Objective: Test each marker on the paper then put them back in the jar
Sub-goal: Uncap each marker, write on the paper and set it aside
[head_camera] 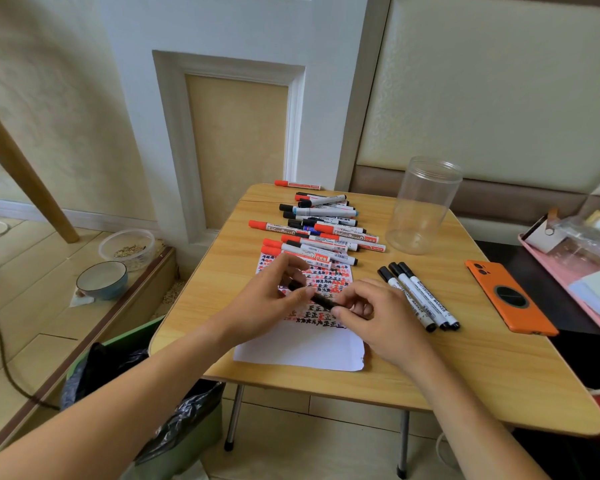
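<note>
A black marker (321,300) lies between my two hands above the white paper (302,348), whose upper half is covered in red, black and blue test marks. My left hand (274,296) pinches one end of it and my right hand (371,313) pinches the other. Several red, black and blue markers (321,226) lie piled at the far end of the paper. Three black-capped whiteboard markers (420,296) lie side by side to the right of my right hand. The clear plastic jar (423,206) stands upright and open at the table's far right, with nothing inside.
An orange phone (510,299) lies face down at the right of the small wooden folding table (465,382). A pink tray (575,271) with oddments sits further right. A green bin with black bags (142,386) stands below left. Two bowls (115,265) sit on the floor ledge.
</note>
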